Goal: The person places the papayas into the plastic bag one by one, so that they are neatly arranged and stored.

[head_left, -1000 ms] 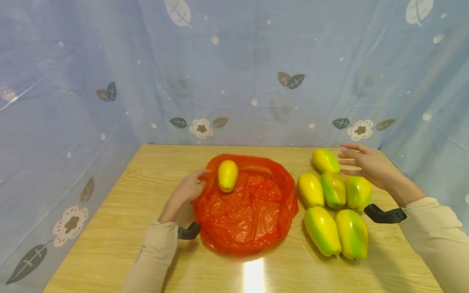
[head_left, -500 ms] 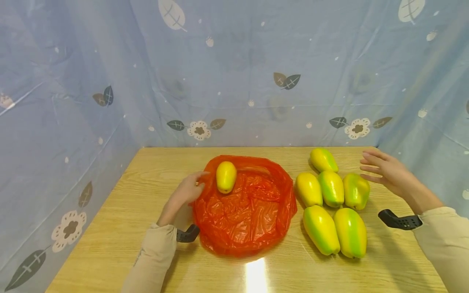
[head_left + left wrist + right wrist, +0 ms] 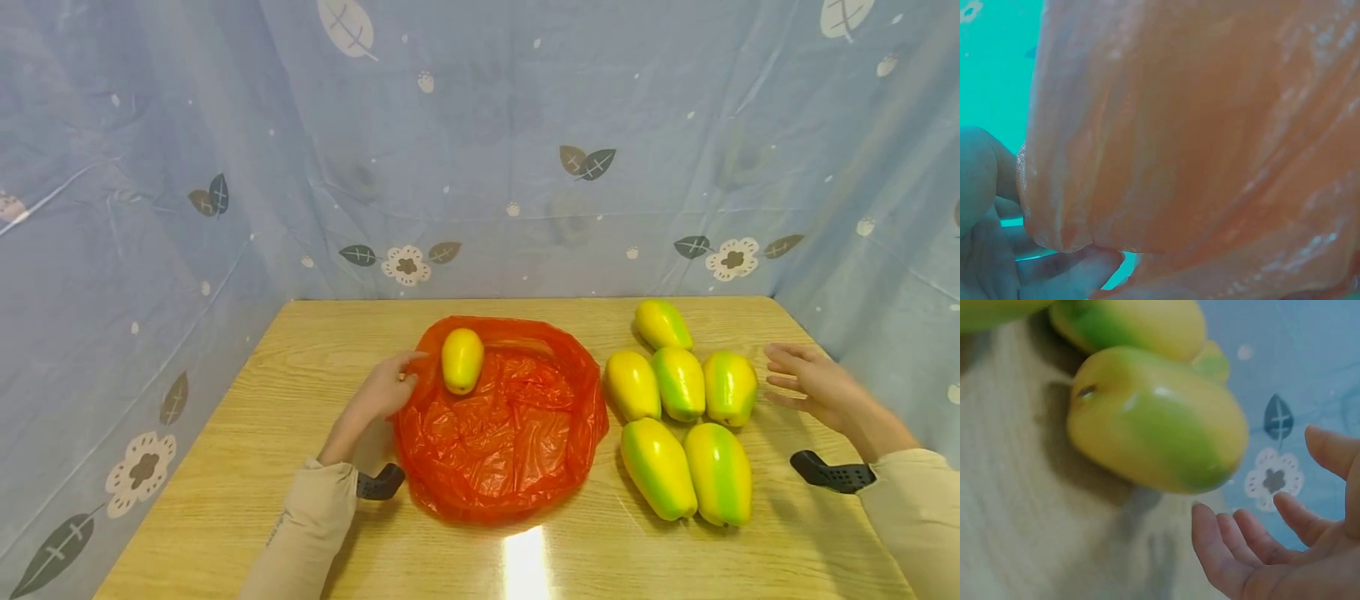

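A red plastic bag (image 3: 498, 442) lies spread with its mouth up in the middle of the table, and one yellow papaya (image 3: 462, 360) sits inside near its back left. At the left rim, my left hand (image 3: 384, 385) holds the bag's edge; in the left wrist view the bag's film (image 3: 1179, 125) passes between thumb and fingers. My right hand (image 3: 821, 387) is apart from the fruit, fingers loosely spread and holding nothing. Nearest to it is a yellow-green papaya (image 3: 730, 387), whose side (image 3: 1160, 422) also fills the right wrist view.
Several more papayas (image 3: 658, 468) lie grouped right of the bag, one of them (image 3: 663, 324) set farther back. A patterned blue curtain (image 3: 480, 150) hangs behind and beside the wooden table (image 3: 247, 467). Each wrist carries a black mount (image 3: 832, 472).
My right hand has moved right and then down, from over the back right papayas to beside them. The left hand stays at the bag's rim. The camera view has shifted slightly.
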Available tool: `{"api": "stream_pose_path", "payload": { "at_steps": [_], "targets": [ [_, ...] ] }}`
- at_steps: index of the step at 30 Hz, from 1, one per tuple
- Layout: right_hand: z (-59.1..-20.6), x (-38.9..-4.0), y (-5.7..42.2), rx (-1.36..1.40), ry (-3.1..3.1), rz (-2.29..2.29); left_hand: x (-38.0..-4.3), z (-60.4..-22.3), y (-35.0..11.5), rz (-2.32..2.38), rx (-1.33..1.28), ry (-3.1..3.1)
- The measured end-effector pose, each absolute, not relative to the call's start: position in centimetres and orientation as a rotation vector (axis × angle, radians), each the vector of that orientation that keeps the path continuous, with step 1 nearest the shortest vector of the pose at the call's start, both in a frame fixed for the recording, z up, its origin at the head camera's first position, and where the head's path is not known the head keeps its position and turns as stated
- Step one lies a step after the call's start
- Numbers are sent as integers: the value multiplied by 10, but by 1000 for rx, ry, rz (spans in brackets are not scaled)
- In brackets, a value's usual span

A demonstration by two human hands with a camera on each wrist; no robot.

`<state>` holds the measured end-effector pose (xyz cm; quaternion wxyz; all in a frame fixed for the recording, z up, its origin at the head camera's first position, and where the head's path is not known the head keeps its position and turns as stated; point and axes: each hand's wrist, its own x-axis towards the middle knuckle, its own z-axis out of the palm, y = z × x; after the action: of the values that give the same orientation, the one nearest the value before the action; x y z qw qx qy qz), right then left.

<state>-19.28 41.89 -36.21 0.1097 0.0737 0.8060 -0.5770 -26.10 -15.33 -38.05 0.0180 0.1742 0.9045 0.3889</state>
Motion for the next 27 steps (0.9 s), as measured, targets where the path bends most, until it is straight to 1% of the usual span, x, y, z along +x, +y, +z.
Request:
{"api": "stream_pose_path", "payload": {
  "at_steps": [10, 18, 27],
  "targets": [
    [-385, -194, 412, 171, 2304, -1712, -261, -382, -151, 1187, 555, 2819],
    [-388, -194, 407, 160, 2351, -1650, -261, -383, -151, 1183, 560, 2825],
    [-391, -195, 405, 214, 2350, -1604, -261, -384, -151, 1229, 546, 2805]
  ]
}}
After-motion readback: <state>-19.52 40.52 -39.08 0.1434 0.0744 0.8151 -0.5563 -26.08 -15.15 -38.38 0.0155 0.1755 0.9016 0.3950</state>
